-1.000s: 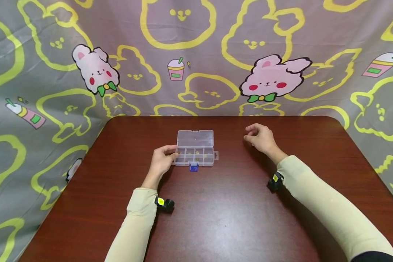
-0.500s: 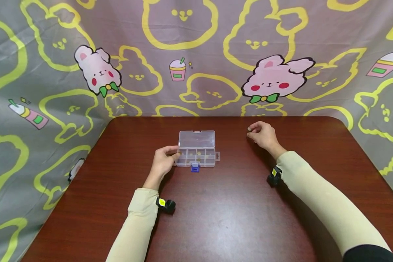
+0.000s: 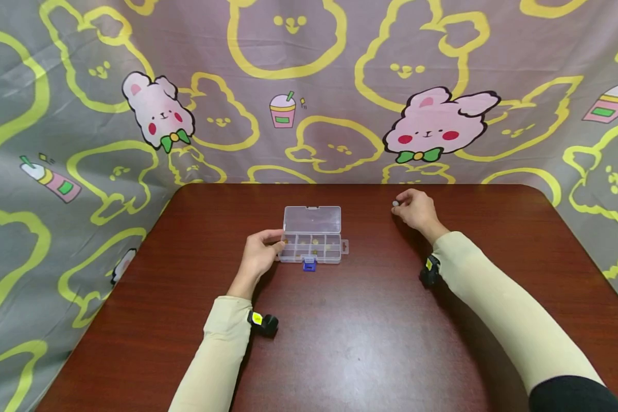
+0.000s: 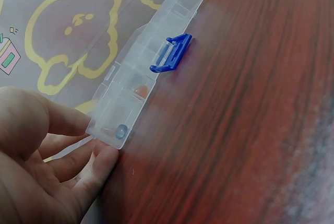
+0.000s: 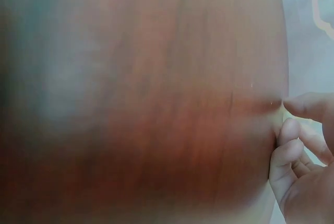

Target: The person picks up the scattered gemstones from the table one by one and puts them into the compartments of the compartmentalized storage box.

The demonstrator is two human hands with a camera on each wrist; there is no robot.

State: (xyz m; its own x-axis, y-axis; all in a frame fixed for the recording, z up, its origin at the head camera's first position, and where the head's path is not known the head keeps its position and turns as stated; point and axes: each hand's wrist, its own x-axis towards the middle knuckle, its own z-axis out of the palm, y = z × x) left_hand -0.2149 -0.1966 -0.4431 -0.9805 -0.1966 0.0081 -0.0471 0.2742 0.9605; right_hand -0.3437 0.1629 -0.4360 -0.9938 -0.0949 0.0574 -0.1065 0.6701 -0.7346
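A clear plastic compartment box (image 3: 311, 252) stands on the table with its lid (image 3: 312, 220) raised at the back and a blue latch (image 3: 309, 265) hanging at the front. Several small yellowish pieces lie in its compartments. My left hand (image 3: 260, 252) grips the box's left end between thumb and fingers. Through the wall in the left wrist view show an orange piece (image 4: 141, 91) and a blue-grey round piece (image 4: 121, 131). Farther right, near the table's back edge, my right hand (image 3: 416, 212) pinches a small pale round piece (image 3: 395, 203) at its fingertips. In the right wrist view that piece cannot be made out.
The brown wooden table (image 3: 360, 332) has rounded far corners. Behind it and along the left side hangs a grey cloth (image 3: 335, 86) with yellow outlines and pink rabbits. A clear hanging tab (image 3: 345, 246) sticks out from the box's right end.
My right hand has turned a little, and the pale round piece now shows clearly at its fingertips. The left hand keeps its grip on the box. The head view has shifted slightly.
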